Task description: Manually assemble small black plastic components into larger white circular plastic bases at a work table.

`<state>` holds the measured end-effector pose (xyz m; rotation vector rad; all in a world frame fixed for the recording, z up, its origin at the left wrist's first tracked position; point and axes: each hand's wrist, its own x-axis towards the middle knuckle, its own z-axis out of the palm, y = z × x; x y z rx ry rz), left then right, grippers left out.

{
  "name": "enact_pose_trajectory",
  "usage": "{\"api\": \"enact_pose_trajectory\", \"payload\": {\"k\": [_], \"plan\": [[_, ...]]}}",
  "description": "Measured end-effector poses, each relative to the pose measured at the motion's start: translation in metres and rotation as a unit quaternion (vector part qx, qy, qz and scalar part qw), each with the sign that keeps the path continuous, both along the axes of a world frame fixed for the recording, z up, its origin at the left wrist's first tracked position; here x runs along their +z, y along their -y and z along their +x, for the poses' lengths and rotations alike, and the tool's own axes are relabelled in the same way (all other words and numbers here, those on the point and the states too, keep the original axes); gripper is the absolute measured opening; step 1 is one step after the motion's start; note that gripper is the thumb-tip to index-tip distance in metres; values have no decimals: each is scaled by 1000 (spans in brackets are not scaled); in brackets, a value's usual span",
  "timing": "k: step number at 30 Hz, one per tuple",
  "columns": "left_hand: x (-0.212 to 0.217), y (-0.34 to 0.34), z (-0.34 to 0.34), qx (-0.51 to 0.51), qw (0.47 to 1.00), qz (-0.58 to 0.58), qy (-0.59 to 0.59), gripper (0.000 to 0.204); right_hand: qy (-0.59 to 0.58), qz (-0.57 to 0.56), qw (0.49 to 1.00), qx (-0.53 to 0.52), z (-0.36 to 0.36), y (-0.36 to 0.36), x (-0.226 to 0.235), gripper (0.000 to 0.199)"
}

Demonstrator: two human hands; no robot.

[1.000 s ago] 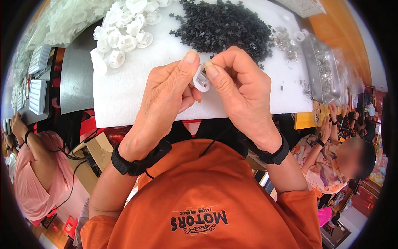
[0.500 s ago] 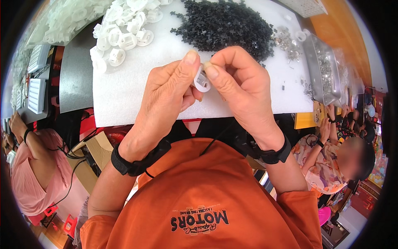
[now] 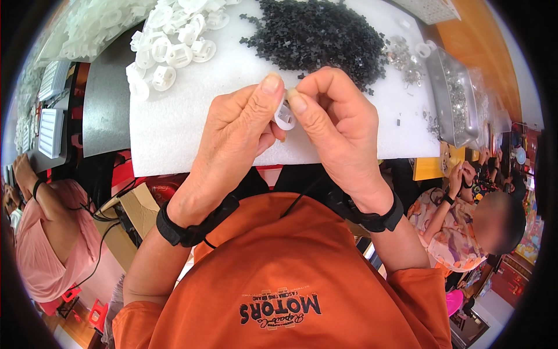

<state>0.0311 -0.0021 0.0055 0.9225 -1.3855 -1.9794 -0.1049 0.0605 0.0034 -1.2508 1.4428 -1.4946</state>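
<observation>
A white round plastic piece with small metal bits in its slotted middle is held on edge between the thumb and fingers of my left hand. Close against its upper edge, my right hand has thumb and forefinger pinched together. Whatever those fingertips grip is too small and too covered to make out. Both hands are above a white foam sheet. Behind my right hand lies a big heap of small black cross-shaped parts. More white round plastic pieces are piled at the far left of the sheet.
At the right stands a metal tray of small metal parts, with loose metal bits beside it. A bag of white parts lies far left, near a white slotted tray. Other people sit on both sides.
Both hands keep their grip and have barely moved. The white plastic piece has turned very slightly between the fingers. A person's hands at the right edge have shifted a little.
</observation>
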Motion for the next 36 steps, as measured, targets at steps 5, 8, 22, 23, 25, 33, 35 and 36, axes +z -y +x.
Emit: {"api": "enact_pose_trajectory", "payload": {"k": [5, 8, 22, 23, 25, 33, 35, 36], "plan": [[1, -1, -1, 5, 1000, -12, -2, 44, -156, -74, 985, -15, 1, -1, -3, 10], [0, 0, -1, -5, 1000, -10, -8, 44, -143, -80, 986, -17, 0, 1, -4, 11], [-1, 1, 3, -18, 1000, -14, -1, 46, 67, 59, 994, 60, -4, 3, 9, 13], [0, 1, 3, -17, 1000, -18, -9, 46, 66, 59, 994, 60, -5, 4, 9, 13], [0, 3, 3, -25, 999, -16, -12, 46, 80, 71, 992, 66, -6, 7, 10, 14], [-9, 4, 5, -63, 996, -7, -60, 43, 45, 90, 994, 34, -14, -2, 20, 14], [-9, 2, 4, -44, 993, 13, -109, 41, 44, 83, 995, 11, -17, -7, 21, 15], [-10, 2, 4, -42, 993, 10, -110, 41, 10, 87, 996, 30, -19, -10, 16, 16]]}}
